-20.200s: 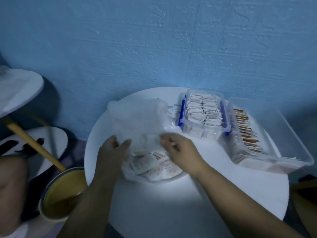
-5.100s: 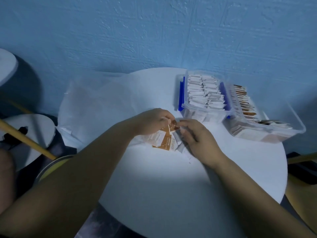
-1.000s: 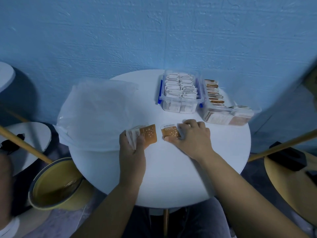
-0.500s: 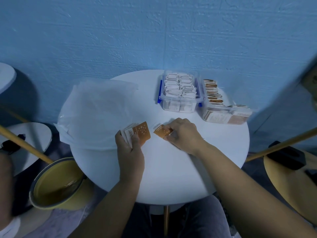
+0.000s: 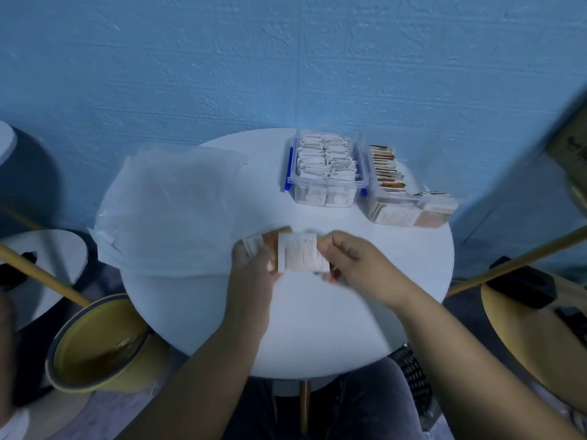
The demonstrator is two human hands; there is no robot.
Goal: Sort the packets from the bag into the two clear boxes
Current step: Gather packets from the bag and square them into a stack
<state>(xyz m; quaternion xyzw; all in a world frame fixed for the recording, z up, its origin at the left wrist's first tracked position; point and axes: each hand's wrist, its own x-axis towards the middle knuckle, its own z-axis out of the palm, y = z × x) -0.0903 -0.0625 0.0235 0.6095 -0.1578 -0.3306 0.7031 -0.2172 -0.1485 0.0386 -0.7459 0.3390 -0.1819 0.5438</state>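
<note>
On the round white table (image 5: pixel 317 328), parks the crumpled clear plastic bag (image 5: pixel 171 211) left, the blue-latched clear box (image 5: pixel 324 198) and plain clear box (image 5: pixel 409 215) far back, freeing the middle. Grips fanned brown-and-white packets (image 5: pixel 263 244) in the left hand (image 5: pixel 251 265), pinches one white printed packet (image 5: pixel 300 257) with the right hand (image 5: pixel 352 262), likely checking its kind.

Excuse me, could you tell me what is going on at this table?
A person is sorting small packets at a round white table. The left hand grips a stack of packets, and the right hand pinches a white packet beside it. At the far edge, the blue-clipped box holds white packets and the other box brown ones. The plastic bag lies spread out on the left.
</note>
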